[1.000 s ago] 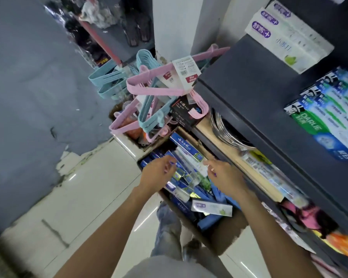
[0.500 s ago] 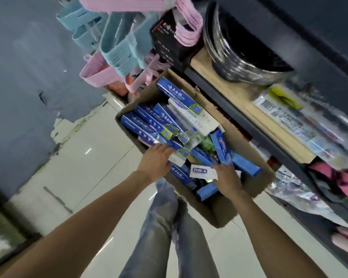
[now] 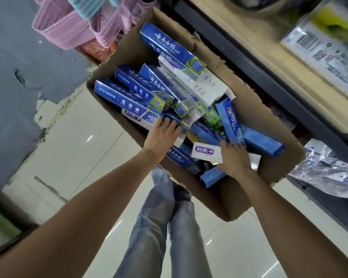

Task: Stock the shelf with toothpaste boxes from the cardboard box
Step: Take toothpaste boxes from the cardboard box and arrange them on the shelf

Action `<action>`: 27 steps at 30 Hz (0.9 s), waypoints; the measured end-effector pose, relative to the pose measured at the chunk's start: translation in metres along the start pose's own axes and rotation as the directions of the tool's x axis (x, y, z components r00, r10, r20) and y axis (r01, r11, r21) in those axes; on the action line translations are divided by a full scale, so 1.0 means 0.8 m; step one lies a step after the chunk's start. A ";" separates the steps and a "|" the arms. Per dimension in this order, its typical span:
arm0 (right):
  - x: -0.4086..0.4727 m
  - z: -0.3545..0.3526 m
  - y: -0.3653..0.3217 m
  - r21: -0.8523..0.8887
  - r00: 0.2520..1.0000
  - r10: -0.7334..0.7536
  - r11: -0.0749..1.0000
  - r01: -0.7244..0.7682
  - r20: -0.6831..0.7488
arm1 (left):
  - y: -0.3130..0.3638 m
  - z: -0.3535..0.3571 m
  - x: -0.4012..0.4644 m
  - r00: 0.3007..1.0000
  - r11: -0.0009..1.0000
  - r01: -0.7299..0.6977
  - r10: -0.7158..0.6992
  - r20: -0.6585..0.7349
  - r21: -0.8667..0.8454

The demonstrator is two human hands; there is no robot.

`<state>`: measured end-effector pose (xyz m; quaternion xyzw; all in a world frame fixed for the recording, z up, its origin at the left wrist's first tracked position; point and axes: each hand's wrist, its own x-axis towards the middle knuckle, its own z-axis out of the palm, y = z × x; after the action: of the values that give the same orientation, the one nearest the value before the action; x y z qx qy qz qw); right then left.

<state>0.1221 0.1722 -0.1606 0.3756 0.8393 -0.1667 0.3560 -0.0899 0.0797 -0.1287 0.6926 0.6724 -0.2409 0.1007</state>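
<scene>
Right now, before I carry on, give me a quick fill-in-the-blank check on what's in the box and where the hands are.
1. The toothpaste boxes lie jumbled inside a ____ box.
2. The right hand touches a white box with a ____ logo.
3. The left hand rests on the ____ of toothpaste boxes.

Missing words: cardboard; purple; pile

The cardboard box [image 3: 239, 125] stands open-topped on the floor [image 3: 72, 149], reachable from above, but heaped toothpaste boxes [image 3: 149, 87] crowd it. The shelf [image 3: 255, 55] edge overhangs its far side; pink baskets [image 3: 62, 27] hem its upper-left corner. The tiled floor leftward lies open.
</scene>
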 end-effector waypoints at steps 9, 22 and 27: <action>-0.130 -0.088 0.000 0.854 0.932 0.348 0.450 -0.262 0.102 | -0.034 -0.044 -0.036 0.946 0.981 -0.175 0.145 -0.292 -0.080; -0.305 -0.315 -0.065 0.961 0.937 0.271 0.223 0.162 -0.221 | -0.120 -0.329 -0.180 0.911 -0.007 -0.011 -0.412 -0.007 -1.000; -0.316 -0.376 -0.082 0.931 0.922 0.224 0.260 0.256 -0.316 | -0.168 -0.394 -0.179 0.911 -0.149 -0.035 -0.412 0.030 -0.988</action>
<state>0.0486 0.1641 0.2305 0.5294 0.6180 -0.5683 -0.1220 -0.1564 0.1094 0.2359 0.3009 0.7239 0.4361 0.4418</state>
